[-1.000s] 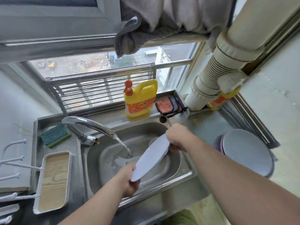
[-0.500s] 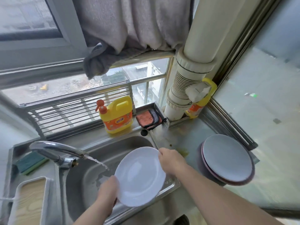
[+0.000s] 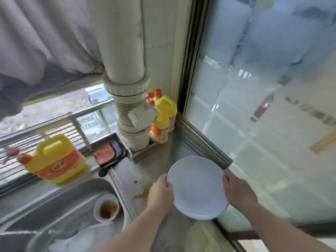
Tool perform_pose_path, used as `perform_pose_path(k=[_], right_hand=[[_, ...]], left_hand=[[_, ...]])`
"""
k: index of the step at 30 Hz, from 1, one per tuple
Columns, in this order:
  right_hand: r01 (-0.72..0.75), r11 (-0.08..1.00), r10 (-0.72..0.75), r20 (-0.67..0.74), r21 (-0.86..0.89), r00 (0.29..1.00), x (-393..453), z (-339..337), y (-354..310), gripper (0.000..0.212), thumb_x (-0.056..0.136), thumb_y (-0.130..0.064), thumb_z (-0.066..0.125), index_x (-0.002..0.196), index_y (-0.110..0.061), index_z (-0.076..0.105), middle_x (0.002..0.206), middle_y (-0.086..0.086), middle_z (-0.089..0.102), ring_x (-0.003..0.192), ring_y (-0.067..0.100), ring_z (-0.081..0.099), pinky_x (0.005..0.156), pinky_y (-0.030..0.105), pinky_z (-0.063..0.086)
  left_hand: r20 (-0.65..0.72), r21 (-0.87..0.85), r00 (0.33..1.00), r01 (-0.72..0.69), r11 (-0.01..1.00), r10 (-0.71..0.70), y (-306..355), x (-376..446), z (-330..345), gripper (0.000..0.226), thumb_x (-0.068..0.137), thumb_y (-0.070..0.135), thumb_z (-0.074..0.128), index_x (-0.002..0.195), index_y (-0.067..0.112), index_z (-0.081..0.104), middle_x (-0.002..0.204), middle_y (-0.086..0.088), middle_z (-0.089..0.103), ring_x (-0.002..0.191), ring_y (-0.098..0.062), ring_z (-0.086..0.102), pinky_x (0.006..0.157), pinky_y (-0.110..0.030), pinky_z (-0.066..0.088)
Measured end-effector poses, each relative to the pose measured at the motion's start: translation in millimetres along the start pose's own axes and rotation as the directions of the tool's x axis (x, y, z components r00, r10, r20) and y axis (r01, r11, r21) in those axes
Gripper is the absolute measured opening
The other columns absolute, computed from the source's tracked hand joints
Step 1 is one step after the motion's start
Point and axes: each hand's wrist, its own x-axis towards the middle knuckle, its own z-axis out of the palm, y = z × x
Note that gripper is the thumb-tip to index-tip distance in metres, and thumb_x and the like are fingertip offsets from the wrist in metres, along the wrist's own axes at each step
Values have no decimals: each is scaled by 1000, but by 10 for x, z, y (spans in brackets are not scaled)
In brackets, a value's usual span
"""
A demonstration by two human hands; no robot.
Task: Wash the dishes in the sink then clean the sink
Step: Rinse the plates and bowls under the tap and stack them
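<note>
I hold a white plate [image 3: 197, 188] flat over the steel counter to the right of the sink. My left hand [image 3: 160, 194] grips its left rim and my right hand [image 3: 239, 191] grips its right rim. The plate hides whatever lies under it on the counter. In the steel sink [image 3: 60, 202] at the lower left stands a small white bowl [image 3: 107, 208] with brown residue, and part of another white dish [image 3: 85, 239] shows below it.
A yellow detergent jug [image 3: 54, 159] stands on the ledge behind the sink, an orange cloth [image 3: 110, 154] beside it. Two more yellow bottles [image 3: 163, 117] sit by the white drain pipe [image 3: 127, 70]. A yellowish spill [image 3: 143, 192] marks the counter. A glass panel [image 3: 263, 106] bounds the right.
Both hands carried the plate from above the sink rightwards to over the counter. My view swung right; the tap and the stacked plates are out of sight.
</note>
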Motion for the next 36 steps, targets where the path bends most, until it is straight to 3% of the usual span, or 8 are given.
perform_pose_path(k=[4,6,10,18,23,26,31,36], right_hand=[[-42,997,36,103,59,994,141,63,375,38,109,-37,25,142,-35,45,122,12,70,105,31,64,87,41,50],[-43,994,28,145,100,989,159,88,423,34,108,-32,27,137,-29,44,110,11,71,96,29,64,81,40,49],[-39,987,9,187,157,982,189,124,448,20,107,-31,31,120,-27,46,92,4,69,84,23,65,80,40,54],[-15,993,-18,289,113,957,251,182,417,38,108,-28,40,146,-30,36,119,9,67,104,28,63,90,41,52],[-66,997,64,93,27,994,233,195,85,27,106,-37,37,132,-32,42,112,9,66,104,35,64,87,41,50],[107,994,-107,33,12,994,156,309,-430,42,106,-33,42,148,-35,41,115,9,70,105,33,64,84,42,48],[411,908,-418,118,81,901,-56,937,-1497,39,103,-24,49,141,-27,59,126,5,72,114,29,65,93,40,50],[530,824,-565,346,198,749,-490,1867,-2371,39,100,-24,49,136,-26,62,131,5,69,121,29,61,97,37,49]], left_hand=[[9,74,999,34,997,-35,61,128,438,53,107,18,35,156,36,40,129,-1,49,110,-23,53,99,-38,49],[-30,108,999,30,994,-27,61,171,535,52,109,17,35,160,29,37,127,-2,46,112,-24,51,96,-36,46],[-68,169,998,-1,986,13,25,291,603,53,107,13,36,159,25,42,135,-4,54,114,-22,48,95,-35,43],[-145,147,984,-78,986,99,-56,331,526,66,88,-6,39,139,30,61,136,2,60,120,-21,46,99,-34,39],[-68,19,996,-58,998,59,-285,281,210,44,104,10,43,141,26,62,134,5,66,118,-16,57,100,-28,43],[-154,-8,987,-48,999,46,-528,287,-76,34,106,17,53,134,28,70,124,11,68,110,-8,61,101,-23,43],[-383,-52,912,136,989,-145,-1306,251,-815,23,98,10,59,103,27,74,105,3,60,101,-18,59,92,-32,42],[-309,-248,822,416,875,-479,-2257,134,-1421,29,97,8,55,107,30,70,110,2,72,104,-22,64,95,-41,54]])
